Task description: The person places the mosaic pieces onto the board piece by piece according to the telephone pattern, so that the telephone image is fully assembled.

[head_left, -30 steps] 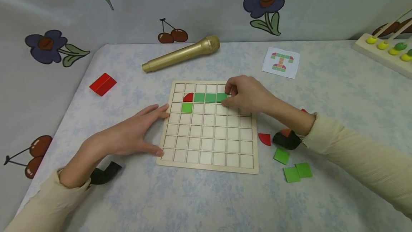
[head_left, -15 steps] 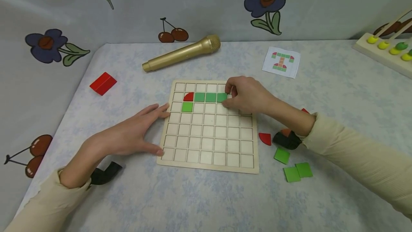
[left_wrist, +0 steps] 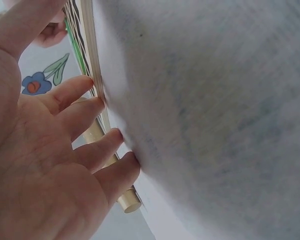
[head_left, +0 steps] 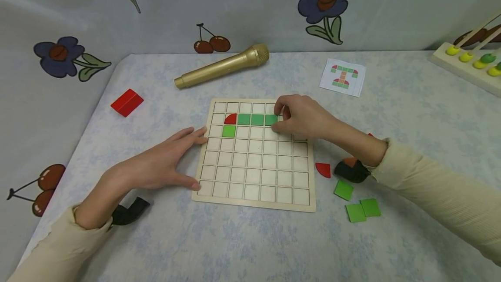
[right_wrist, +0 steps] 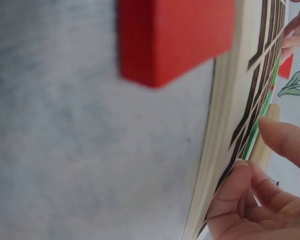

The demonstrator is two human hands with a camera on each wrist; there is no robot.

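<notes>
My left hand (head_left: pixel 164 162) steadies the left side of the square wooden grid board (head_left: pixel 254 208), fingers spread, the thumb at the lower left corner. In the left wrist view the fingertips (left_wrist: pixel 107 105) touch the board's edge. My right hand (head_left: pixel 303 115) is over the upper right of the board, thumb and forefinger curled at a green square tile (head_left: pixel 271 120). Part of that tile's edge is hidden by the fingertips. Left of it lie two more green tiles (head_left: pixel 250 119) and a red quarter-circle tile (head_left: pixel 231 119), with a lighter green tile (head_left: pixel 228 131) below the red one.
Right of the board lie a loose red quarter-circle (head_left: pixel 323 169) and light green squares (head_left: pixel 356 212). A pattern card (head_left: pixel 342 77), a gold microphone (head_left: pixel 223 68), red blocks (head_left: pixel 127 102) and a wooden bead stand (head_left: pixel 467 66) sit farther off. A red block (right_wrist: pixel 177 40) looms near the right wrist.
</notes>
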